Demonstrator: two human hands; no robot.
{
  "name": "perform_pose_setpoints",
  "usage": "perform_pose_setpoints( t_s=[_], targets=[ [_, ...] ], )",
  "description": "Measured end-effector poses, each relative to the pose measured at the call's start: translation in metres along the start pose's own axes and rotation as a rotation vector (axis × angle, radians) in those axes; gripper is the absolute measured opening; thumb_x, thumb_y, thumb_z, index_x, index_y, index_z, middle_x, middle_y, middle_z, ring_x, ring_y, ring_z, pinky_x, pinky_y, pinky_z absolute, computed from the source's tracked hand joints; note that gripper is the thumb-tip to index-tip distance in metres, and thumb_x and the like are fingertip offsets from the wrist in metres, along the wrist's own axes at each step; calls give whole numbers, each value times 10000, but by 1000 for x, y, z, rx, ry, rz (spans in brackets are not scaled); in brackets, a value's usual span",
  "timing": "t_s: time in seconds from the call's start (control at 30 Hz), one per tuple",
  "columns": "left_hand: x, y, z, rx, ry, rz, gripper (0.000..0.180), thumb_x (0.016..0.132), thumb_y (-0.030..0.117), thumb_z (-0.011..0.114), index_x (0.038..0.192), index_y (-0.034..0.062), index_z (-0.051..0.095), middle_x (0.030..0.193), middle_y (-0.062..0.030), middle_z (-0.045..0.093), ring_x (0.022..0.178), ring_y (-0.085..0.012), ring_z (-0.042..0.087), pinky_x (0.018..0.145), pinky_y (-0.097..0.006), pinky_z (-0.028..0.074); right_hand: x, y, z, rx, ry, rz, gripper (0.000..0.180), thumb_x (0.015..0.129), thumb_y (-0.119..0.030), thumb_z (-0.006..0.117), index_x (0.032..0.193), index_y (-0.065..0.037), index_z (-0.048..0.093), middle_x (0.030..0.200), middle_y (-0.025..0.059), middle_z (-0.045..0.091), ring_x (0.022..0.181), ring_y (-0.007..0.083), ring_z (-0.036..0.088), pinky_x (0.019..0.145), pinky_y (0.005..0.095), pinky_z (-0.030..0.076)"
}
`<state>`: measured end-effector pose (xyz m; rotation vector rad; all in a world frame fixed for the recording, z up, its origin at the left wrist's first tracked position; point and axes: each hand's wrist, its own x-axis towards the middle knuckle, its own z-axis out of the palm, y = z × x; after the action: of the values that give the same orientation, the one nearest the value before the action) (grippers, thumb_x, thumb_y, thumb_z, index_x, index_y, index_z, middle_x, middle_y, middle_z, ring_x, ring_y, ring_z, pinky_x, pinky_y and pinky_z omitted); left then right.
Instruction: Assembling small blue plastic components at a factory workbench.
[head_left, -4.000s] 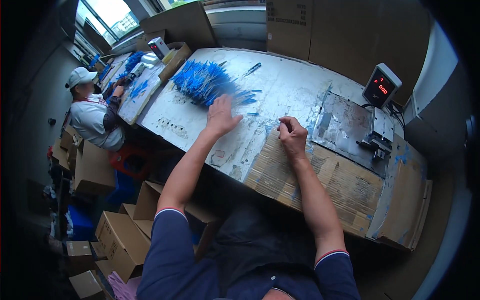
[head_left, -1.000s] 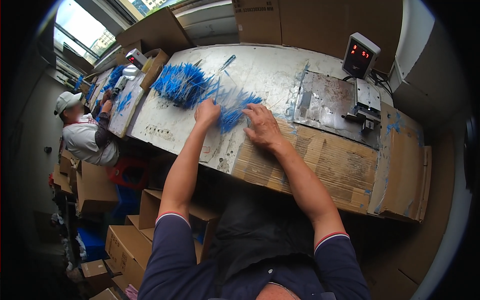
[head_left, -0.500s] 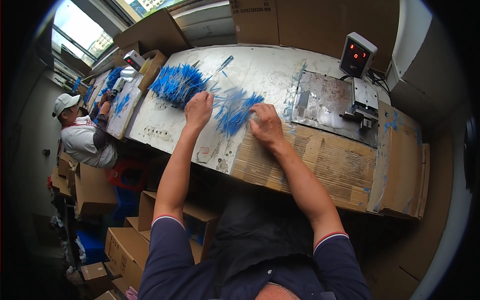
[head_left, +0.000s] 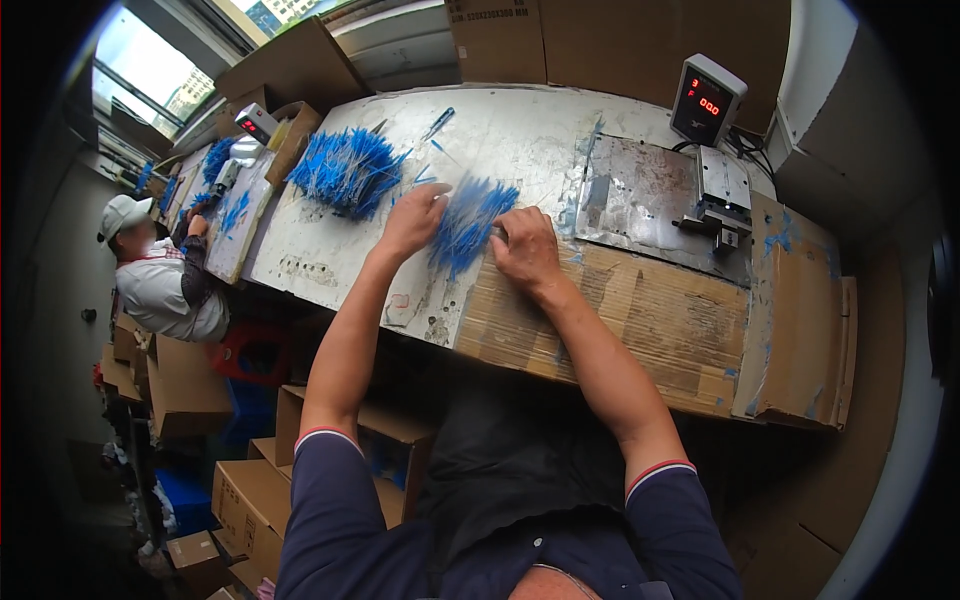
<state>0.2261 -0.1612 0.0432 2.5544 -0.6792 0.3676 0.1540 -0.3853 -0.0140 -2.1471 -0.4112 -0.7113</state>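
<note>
A loose bundle of thin blue strands with pale ends [head_left: 460, 238] lies on the white worktable between my hands, its upper part smeared by motion. My left hand [head_left: 414, 220] is at the bundle's left side, fingers stretched toward it. On the right, my right hand [head_left: 527, 247] has its fingers curled in at the bundle's edge; whatever they pinch is hidden. A larger heap of the same blue strands [head_left: 345, 172] sits to the left, beyond my left hand. Several stray strands are scattered between heap and bundle.
A screwdriver-like tool [head_left: 437, 123] lies at the back. To the right are a metal plate [head_left: 640, 195], a small metal fixture [head_left: 722, 195] and a box with a red display [head_left: 708, 100]. Flattened cardboard [head_left: 610, 315] covers the front. A co-worker [head_left: 160, 270] sits far left.
My left hand has come away from the large heap toward the small bundle, and its fingers have straightened. My right hand has stayed at the bundle's right edge. The red display reads differently.
</note>
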Motion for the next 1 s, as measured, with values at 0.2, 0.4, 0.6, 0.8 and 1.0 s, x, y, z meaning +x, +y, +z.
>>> perform_pose_setpoints(
  t_s=[0.2,0.4,0.6,0.8,1.0],
  targets=[
    [0,-16,-18,80,51,-336,323,1000,331,585,1136,81,737,999,-186,741,964,-361,707,846,-432,529,0,1,3,30,35,18,131,778,-106,723,904,-70,715,923,102,683,960,314,608,877,425,461],
    [7,50,-1,219,-266,-291,722,945,551,616,1318,-68,606,1280,-288,653,1181,-414,634,1019,-446,485,-2,8,-2,22,52,93,183,820,-19,615,969,-60,711,928,96,701,959,315,616,885,426,469],
    [6,85,16,413,-336,-288,954,811,540,744,1451,-93,427,1263,-292,639,1223,-426,589,1079,-467,432,8,2,-5,268,239,348,256,863,20,572,1088,-17,690,971,109,737,921,301,676,852,404,538],
    [25,89,18,282,-422,-304,850,772,350,787,1437,-76,473,1250,-274,655,1172,-406,627,1035,-447,481,11,15,-14,460,405,500,241,905,27,576,1129,10,665,961,120,753,891,218,737,830,323,567],
    [23,72,19,54,-343,-259,832,758,327,791,1452,-23,494,1281,-247,650,1206,-401,614,1058,-433,480,12,17,-13,567,400,561,245,910,29,569,1138,21,656,961,117,747,849,194,725,799,314,568]
  ],
)
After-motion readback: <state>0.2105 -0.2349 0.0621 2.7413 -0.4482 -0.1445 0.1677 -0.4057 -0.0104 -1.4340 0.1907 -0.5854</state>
